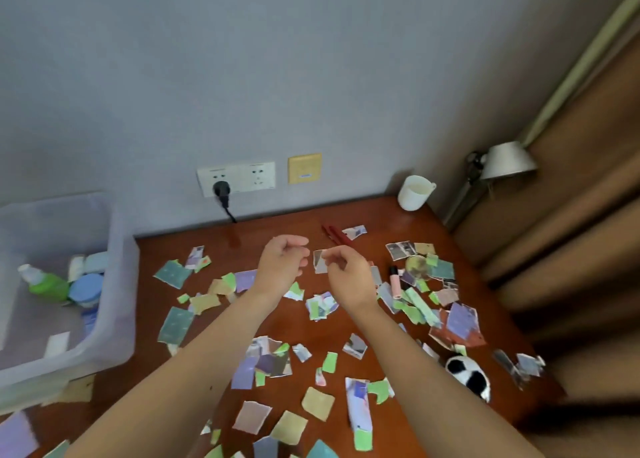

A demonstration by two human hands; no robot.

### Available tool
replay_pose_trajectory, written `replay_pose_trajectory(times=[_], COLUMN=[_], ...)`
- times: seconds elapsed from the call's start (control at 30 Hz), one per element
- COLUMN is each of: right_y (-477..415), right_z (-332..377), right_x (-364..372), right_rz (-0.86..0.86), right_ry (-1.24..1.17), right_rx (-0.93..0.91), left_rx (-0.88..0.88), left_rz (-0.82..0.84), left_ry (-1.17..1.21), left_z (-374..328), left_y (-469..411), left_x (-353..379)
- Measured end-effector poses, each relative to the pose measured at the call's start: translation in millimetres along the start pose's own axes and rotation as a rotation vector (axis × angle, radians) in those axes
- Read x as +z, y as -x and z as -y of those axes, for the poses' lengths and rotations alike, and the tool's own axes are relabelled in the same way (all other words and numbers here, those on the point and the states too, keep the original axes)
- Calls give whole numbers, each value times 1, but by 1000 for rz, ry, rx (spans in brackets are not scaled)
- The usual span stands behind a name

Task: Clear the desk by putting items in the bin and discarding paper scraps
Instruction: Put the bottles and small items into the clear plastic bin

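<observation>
Bin [119, 277]: left side cut off by the frame; contents [52, 284] blurred, labels unreadable.
Scraps [322, 450] along the bottom edge: cropped.
Toy [467, 374], black-and-white: partly hidden behind the right forearm [426, 385].
Right hand [349, 277]: fingertips by a grey scrap [320, 262] — pinching or merely above it, cannot tell.

Torn paper scraps [317, 403] strewn across desk [381, 220], translucent bin [119, 284] at left

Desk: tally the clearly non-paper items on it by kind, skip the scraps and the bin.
White plastic cup: 1
Red pens: 2
Pink marker with black cap: 1
Round gold-rimmed disc: 1
Black-and-white plush toy: 1
Total: 6
White tube-like shape: may be paper, not counted.
</observation>
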State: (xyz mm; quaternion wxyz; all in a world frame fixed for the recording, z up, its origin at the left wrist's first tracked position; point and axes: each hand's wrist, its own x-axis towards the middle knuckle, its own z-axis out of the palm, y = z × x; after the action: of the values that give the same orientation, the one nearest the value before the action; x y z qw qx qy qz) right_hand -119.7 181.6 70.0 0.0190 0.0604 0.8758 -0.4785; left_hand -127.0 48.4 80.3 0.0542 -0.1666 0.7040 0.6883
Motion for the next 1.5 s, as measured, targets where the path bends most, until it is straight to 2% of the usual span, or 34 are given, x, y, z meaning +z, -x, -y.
replay_pose_trajectory(times=[0.2, 0.47, 0.77, 1.03, 1.13, 1.27, 1.4, 1.5], right_y=[-31, -70, -106, -122, -131, -157, -183, -197], right_z=[-61, -122, -162, -170, -161, -136, -119, -113], right_x=[-53, -82, -81, -74, -68, -52, -38, -29], right_rz=[14, 130, 256, 263, 232, 186, 232, 310], right_ry=[114, 334, 613, 793, 627, 86, 77, 71], right_rx=[126, 260, 244, 150, 139, 325, 275, 256], left_rx=[-110, -247, -324, -326, -332, -295, -308, -351], left_rz=[124, 166, 132, 81, 39, -52, -127, -115], left_ry=[-74, -171, -234, -242, -207, -185, -173, -154], left_z=[13, 42, 62, 77, 80, 77, 76, 78], left_y=[-15, -44, -84, -114, -123, -136, -154, -168], left_x=[78, 135, 165, 161, 157, 146, 136, 132])
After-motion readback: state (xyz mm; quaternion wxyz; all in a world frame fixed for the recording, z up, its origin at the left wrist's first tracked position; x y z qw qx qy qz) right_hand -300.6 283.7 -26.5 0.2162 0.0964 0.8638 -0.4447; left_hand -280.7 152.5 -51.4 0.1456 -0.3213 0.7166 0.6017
